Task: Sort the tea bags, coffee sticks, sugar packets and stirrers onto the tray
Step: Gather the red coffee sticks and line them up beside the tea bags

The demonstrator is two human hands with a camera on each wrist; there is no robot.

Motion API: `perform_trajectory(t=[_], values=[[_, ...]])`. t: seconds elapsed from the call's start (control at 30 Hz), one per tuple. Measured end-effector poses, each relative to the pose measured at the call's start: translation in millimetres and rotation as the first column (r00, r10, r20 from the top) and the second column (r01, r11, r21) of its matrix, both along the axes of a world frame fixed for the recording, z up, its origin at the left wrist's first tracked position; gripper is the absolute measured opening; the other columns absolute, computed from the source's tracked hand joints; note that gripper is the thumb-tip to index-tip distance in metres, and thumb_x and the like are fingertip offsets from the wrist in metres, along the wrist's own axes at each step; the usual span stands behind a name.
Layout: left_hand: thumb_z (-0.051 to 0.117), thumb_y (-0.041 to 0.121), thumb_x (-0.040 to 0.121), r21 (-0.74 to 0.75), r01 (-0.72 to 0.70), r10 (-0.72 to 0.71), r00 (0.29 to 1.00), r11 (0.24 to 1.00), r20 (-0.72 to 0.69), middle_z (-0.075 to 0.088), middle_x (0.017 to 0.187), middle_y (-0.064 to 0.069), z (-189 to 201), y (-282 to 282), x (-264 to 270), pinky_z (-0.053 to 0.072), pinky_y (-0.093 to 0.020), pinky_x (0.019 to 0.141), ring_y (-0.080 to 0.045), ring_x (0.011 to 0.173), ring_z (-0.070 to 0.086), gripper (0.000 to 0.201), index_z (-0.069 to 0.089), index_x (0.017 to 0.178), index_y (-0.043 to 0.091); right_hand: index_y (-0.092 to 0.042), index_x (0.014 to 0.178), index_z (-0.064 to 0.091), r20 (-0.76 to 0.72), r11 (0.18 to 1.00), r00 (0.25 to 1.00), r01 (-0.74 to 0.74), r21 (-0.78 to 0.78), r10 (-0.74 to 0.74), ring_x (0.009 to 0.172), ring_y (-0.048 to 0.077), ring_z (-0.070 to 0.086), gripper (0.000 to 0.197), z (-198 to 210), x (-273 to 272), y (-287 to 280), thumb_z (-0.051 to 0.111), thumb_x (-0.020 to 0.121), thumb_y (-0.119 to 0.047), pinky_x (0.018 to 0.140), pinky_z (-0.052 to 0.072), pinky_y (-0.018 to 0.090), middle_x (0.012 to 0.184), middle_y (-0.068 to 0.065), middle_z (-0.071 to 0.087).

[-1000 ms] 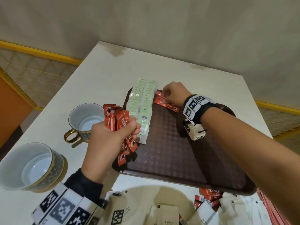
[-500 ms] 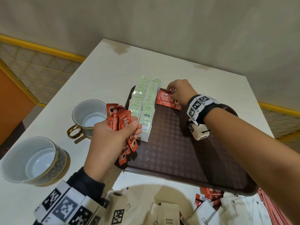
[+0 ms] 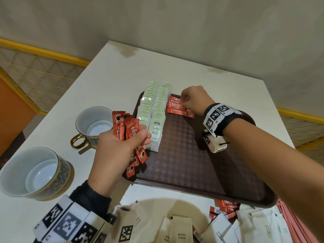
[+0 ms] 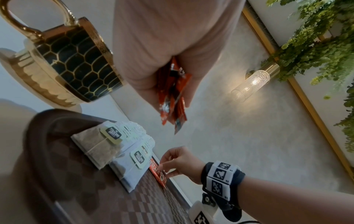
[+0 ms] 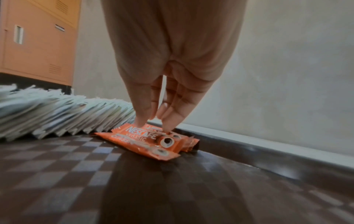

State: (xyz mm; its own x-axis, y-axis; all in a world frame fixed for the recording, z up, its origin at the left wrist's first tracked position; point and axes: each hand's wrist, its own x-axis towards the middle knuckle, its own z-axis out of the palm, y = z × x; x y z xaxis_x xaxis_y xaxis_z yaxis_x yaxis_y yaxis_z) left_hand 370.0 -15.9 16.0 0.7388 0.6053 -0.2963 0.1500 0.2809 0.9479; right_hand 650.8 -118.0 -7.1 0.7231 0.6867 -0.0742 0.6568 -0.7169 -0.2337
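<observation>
Slippage risk: our right hand [image 3: 193, 99] is pinching a coffee stick [image 5: 147, 135] on the tray [image 3: 192, 169]; our left grip [image 3: 121, 148] is clenching a loose bundle [image 3: 127, 127], possibly spilling.

Wearing a black wristband [image 3: 221, 118] on the right wrist, wrapped in white tiles printed with black square marker codes, small white camera block [image 3: 215, 144] hanging underneath. Sporting a black sleeve cuff [image 3: 91, 197] plus matching marker tiles [image 3: 70, 225] on the left.
</observation>
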Motion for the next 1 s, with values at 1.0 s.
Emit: perform_trajectory(t=[1.0], values=[[0.045,0.002,0.098,-0.606,0.204,-0.168,0.979,0.769,0.116,0.073,0.11,-0.014,42.4,-6.0,11.3,0.054,-0.038,0.091,-0.021,0.09,0.074,0.035,0.051,0.132,0.003,-0.012,0.078,0.068,-0.623,0.742,0.781,0.395,0.541,0.039,0.063,0.01,0.059,0.014,84.1,-146.0,-40.2,0.065,0.092,-0.015,0.059,0.055,0.027,0.071,0.003,0.064]])
